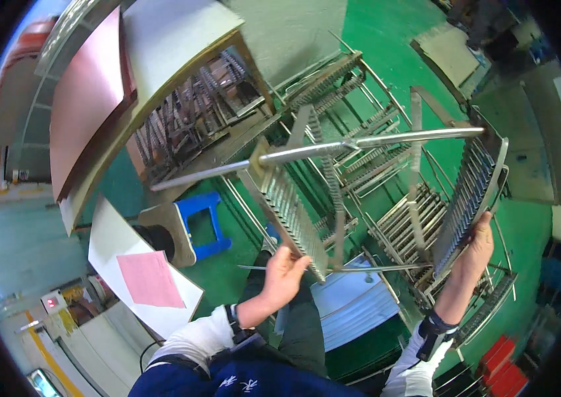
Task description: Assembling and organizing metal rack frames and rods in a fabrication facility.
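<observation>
A metal rack made of rods and slotted side plates is held up in front of me, tilted, over the green floor. My left hand closes round the lower end of its left slotted plate. On the other side, my right hand grips the lower edge of the right slotted plate. A long rod crosses the top of the rack, sticking out past the left plate. Another thin rod joins the plates lower down. Parts of the fingers are hidden behind the plates.
More metal racks stand on the green floor beyond. A wooden shelf at upper left holds many toothed metal strips. A blue stool, a white board with a pink sheet, stacked pale sheets and red bins surround me.
</observation>
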Available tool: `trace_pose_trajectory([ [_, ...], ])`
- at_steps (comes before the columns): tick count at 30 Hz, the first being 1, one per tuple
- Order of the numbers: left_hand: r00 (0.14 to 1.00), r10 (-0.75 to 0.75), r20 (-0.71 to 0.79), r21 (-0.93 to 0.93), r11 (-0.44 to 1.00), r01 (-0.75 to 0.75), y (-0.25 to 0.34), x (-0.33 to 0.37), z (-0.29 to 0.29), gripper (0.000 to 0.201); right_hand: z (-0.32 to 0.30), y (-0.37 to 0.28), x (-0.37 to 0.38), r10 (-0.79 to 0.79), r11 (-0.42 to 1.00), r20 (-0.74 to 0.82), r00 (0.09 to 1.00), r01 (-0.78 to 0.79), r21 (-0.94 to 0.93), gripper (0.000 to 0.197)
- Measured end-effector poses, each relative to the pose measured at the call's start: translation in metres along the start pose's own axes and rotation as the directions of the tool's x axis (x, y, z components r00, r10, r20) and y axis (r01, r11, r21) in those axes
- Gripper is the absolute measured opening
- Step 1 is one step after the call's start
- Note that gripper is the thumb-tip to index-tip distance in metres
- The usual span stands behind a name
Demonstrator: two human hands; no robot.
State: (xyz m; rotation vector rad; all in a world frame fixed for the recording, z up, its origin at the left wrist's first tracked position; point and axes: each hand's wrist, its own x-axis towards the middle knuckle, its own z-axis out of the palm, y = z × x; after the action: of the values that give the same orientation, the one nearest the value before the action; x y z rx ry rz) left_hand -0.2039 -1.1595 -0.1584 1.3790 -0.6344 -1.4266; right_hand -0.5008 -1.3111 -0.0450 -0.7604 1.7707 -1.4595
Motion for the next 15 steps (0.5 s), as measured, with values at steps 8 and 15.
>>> trace_pose_trajectory([
  [8,0.911,-0.411,-0.037,-0.274,0.881,0.387,-0.085,-0.008,0.02,0.024,0.077,-0.026,-0.022,-0.391,0.76,0.38,0.839,0.527,-0.381,0.039],
  [15,0.564,-0.816,0.121,-0.657,0.36,0.662,-0.155,-0.005,0.003,0.046,0.215,0.007,-0.117,-0.376,0.277,0.813,0.445,0.891,-0.36,0.029],
])
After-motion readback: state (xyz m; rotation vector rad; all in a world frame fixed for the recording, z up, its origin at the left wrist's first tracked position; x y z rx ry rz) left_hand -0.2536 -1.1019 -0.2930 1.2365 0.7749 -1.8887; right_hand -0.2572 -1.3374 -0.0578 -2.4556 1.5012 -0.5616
